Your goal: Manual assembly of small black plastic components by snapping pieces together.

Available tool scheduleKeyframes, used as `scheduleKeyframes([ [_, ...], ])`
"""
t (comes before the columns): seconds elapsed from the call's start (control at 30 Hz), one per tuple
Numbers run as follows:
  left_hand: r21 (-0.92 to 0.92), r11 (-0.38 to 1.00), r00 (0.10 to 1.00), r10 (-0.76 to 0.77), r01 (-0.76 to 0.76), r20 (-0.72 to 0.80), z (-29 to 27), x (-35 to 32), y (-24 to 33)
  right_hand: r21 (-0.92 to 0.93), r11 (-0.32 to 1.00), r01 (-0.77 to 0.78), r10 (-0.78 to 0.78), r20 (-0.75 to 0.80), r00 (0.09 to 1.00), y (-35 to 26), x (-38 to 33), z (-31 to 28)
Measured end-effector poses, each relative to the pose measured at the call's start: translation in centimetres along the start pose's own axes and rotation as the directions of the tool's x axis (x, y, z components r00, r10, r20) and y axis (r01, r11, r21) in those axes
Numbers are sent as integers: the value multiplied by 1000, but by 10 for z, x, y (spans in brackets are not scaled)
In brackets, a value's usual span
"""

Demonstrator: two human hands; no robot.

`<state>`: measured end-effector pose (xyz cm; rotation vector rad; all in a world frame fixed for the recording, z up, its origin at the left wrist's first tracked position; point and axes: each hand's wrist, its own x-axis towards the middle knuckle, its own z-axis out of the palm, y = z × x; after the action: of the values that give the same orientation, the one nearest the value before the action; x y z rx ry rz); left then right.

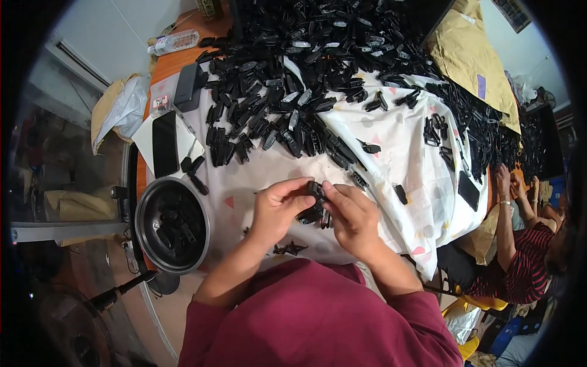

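Note:
Just above the table's near edge, my left hand (pixel 276 213) and my right hand (pixel 353 221) meet in front of my chest. Between their thumbs and forefingers they pinch a small black plastic piece (pixel 317 191), its exact kind too small to make out. Both hands are closed on it, and the fingers cover part of it. More black pieces (pixel 310 215) show right below and behind the fingers. A few dark pieces (pixel 290 249) lie on the patterned white cloth (pixel 244 183) nearer to me. Beyond my hands spreads a large heap of similar black pieces (pixel 263 116).
On my left stands a metal bowl (pixel 203 214) with black pieces inside. Behind it lie a dark phone (pixel 164 145), a grey box (pixel 188 87) and a plastic bottle (pixel 174 43). Another phone (pixel 469 191) lies at right, near a co-worker in a striped top (pixel 520 266).

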<state>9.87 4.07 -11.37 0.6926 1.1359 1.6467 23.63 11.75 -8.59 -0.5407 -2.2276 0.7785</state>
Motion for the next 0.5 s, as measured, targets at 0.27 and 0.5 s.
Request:
scheduleKeyframes([
  [0.27,-75,990,993,-121,120,-9,3,-13,-7,299,860,-412,415,56,908,0,-34,16],
  [0.5,72,959,958,-264,273,-114,-27,5,-27,55,811,-582,563,194,803,17,-31,-2],
])
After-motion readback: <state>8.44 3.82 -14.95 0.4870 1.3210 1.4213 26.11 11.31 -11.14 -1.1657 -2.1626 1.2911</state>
